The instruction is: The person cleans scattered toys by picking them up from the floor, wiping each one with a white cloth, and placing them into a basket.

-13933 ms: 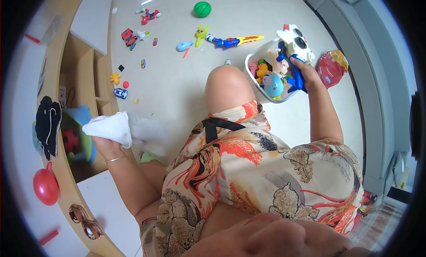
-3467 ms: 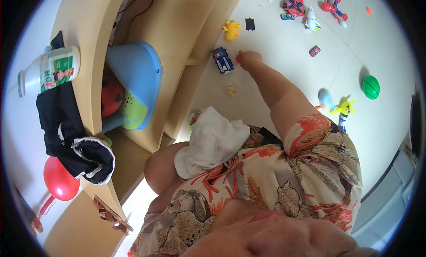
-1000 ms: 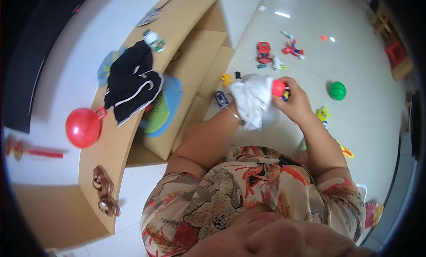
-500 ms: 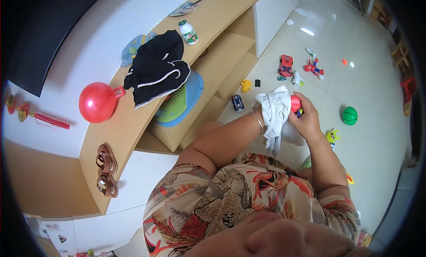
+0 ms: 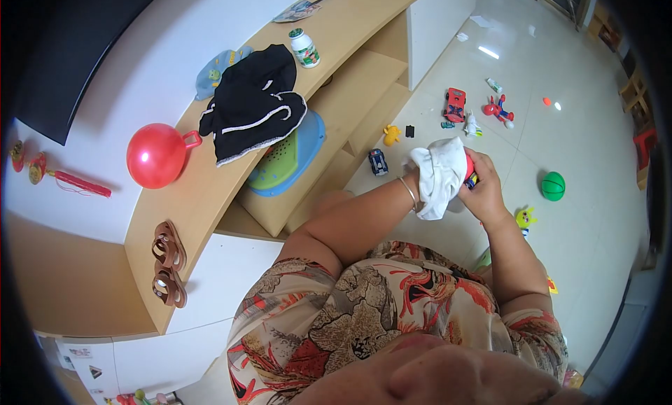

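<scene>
A bunched white cloth [image 5: 442, 177] covers my left hand, whose fingers are hidden under it; only the wrist with a bangle shows. The cloth is gathered in that hand and pressed against a small red toy [image 5: 470, 168] with dark and yellow parts. My right hand [image 5: 484, 186] is closed around the toy from the right, thumb and fingers curled on it. Most of the toy is hidden by the cloth and my fingers, so its exact kind does not show.
On the tiled floor lie a red toy car [image 5: 454, 105], a Spider-Man figure [image 5: 498, 111], a dark blue toy car [image 5: 378, 162], a yellow toy [image 5: 391, 133] and a green ball [image 5: 553, 186]. The wooden cabinet [image 5: 357, 27] at left bears black clothing [image 5: 255, 104], a red ball [image 5: 155, 156], a bottle [image 5: 304, 49] and sandals [image 5: 168, 254].
The white cloth's hanging end has been drawn up, so it is bunched more compactly on my left hand. It now covers more of the red toy, which my right hand still holds.
</scene>
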Motion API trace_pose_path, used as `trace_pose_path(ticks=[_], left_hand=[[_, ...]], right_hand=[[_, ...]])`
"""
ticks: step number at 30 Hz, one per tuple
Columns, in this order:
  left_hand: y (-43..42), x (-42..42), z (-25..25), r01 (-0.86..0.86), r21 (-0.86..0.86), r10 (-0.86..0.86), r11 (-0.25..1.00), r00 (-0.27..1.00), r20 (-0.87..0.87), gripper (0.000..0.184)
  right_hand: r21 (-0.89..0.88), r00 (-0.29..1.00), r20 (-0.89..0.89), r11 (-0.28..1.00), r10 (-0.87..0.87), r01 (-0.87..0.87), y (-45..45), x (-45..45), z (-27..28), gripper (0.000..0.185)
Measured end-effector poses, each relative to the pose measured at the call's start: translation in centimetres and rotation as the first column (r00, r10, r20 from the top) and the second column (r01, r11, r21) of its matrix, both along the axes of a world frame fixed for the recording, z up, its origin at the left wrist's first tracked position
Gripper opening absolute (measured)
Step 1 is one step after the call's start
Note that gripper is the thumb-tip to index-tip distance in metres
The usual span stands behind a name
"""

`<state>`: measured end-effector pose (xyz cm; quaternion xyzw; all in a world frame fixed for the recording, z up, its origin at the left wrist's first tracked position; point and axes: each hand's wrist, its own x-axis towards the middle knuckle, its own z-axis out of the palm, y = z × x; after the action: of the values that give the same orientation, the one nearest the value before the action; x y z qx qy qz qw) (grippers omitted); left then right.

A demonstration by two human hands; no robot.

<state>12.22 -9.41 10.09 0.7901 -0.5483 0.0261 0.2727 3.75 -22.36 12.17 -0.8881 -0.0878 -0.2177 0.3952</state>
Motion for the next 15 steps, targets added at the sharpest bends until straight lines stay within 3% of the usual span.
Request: trace_pose_path(ticks=[3,5,6,8,11,15], left_hand=[[-0.2,0.4,-1.4,0.011,-0.128,-0.006,0.992,0.999,0.043,0.03],[-0.9,0.3,-1.2,0.12,-0.339,-0.169,0.933,0.979,-0.117,0.019],[-1.2,0.0,-0.7,0.128,-0.34,-0.177,0.932,0.977,-0.118,0.019],[-1.5,-0.6,0.3,0.038,0.066,-0.049,0.997,0.985,0.167,0.016],[-1.0,-1.4,1.9,-0.052,0.081,0.044,0.995,0.994,0.099,0.015],[-0.6,-0.6,-0.7,0.016,-0.027,-0.007,1.0,0.957,0.291,0.021]], right_hand=[[-0.028,1.0,-0.008,1.0,0.01,-0.01,-0.4,0.1,-0.2,0.053],[-0.088,0.998,-0.067,0.996,-0.018,0.012,-0.6,0.1,0.0,0.053],[-0.148,0.991,-0.127,0.989,-0.043,0.024,-0.7,0.0,0.1,0.052],[-0.195,0.995,-0.085,0.98,-0.06,0.042,-0.5,0.0,0.3,0.052],[-0.216,0.997,-0.059,0.976,-0.042,0.029,-0.5,-0.5,0.7,0.051],[-0.221,1.0,-0.006,0.975,0.011,-0.012,-0.8,-1.2,0.9,0.052]])
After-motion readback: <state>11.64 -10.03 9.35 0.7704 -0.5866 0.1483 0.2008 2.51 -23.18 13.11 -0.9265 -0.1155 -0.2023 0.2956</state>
